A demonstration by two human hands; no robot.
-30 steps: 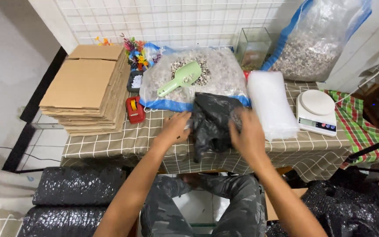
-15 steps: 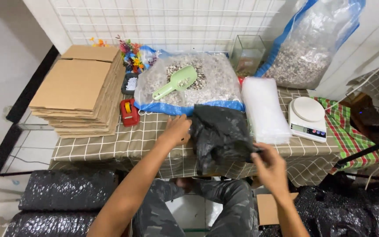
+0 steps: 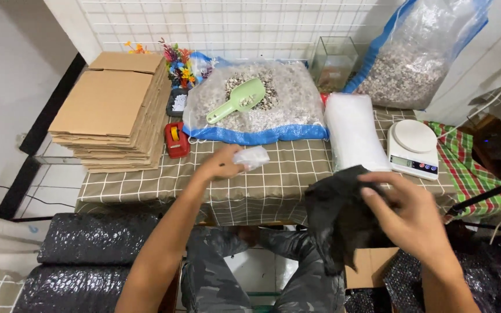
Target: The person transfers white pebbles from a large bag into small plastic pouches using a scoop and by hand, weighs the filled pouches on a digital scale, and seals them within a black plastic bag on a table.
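Observation:
My left hand (image 3: 218, 165) rests on the checked tablecloth (image 3: 273, 179) and holds a small clear plastic packet (image 3: 252, 157). My right hand (image 3: 410, 217) grips a crumpled black plastic bag (image 3: 337, 217) off the table's front right edge, above my lap. Behind the packet lies a big open sack of small pebbles (image 3: 273, 110) with a green scoop (image 3: 239, 99) lying on top.
A stack of flat cardboard boxes (image 3: 111, 116) fills the table's left. A red tape dispenser (image 3: 176, 139), a roll of clear bags (image 3: 352, 130), a white kitchen scale (image 3: 414, 146), a glass tank (image 3: 333, 61) and a second pebble sack (image 3: 413, 58) stand around. Black bubble-wrap rolls (image 3: 88, 255) lie below left.
My right hand has pulled the black bag off the table toward the right and down. My left hand stayed on the cloth and the clear packet now shows in it.

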